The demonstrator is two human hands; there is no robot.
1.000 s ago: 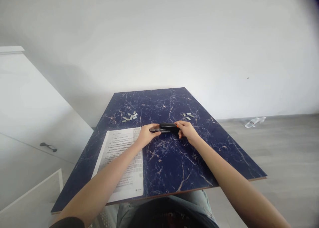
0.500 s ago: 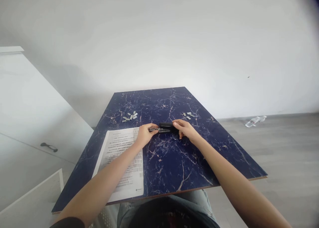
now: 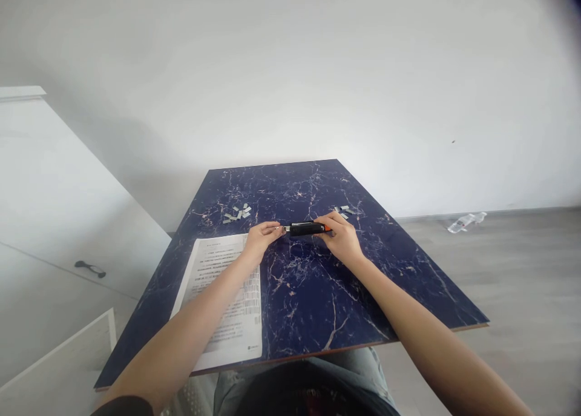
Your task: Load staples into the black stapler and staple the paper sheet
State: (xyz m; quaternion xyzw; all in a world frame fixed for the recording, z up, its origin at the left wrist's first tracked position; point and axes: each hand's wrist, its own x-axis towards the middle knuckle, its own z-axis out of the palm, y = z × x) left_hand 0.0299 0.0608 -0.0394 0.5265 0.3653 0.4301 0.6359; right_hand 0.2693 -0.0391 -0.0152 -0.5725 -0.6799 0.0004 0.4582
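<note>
A black stapler [image 3: 306, 228] with an orange patch is held level above the blue table between my two hands. My right hand [image 3: 339, 234] is closed around its right end, beside the orange part. At the other end, my left hand [image 3: 263, 237] pinches a narrow metal part [image 3: 287, 228] that sticks out of the black body. The fingertips hide most of that metal part. Short grey staple strips [image 3: 238, 213] lie in a loose group beyond my left hand. A smaller group of staple strips [image 3: 345, 211] is just behind my right hand, partly covered by it.
Printed sheets of paper [image 3: 222, 319] lie at the table's near left, under my left forearm. The blue marbled table [image 3: 308, 313] has its far edge near a white wall. A white cabinet [image 3: 68, 210] stands on the left. A clear plastic bottle [image 3: 466, 222] lies on the floor at right.
The stapler has been turned in my hands, so its orange part now shows. The long metal piece seen along its near side is now mostly out of sight. My right hand has closed further round it.
</note>
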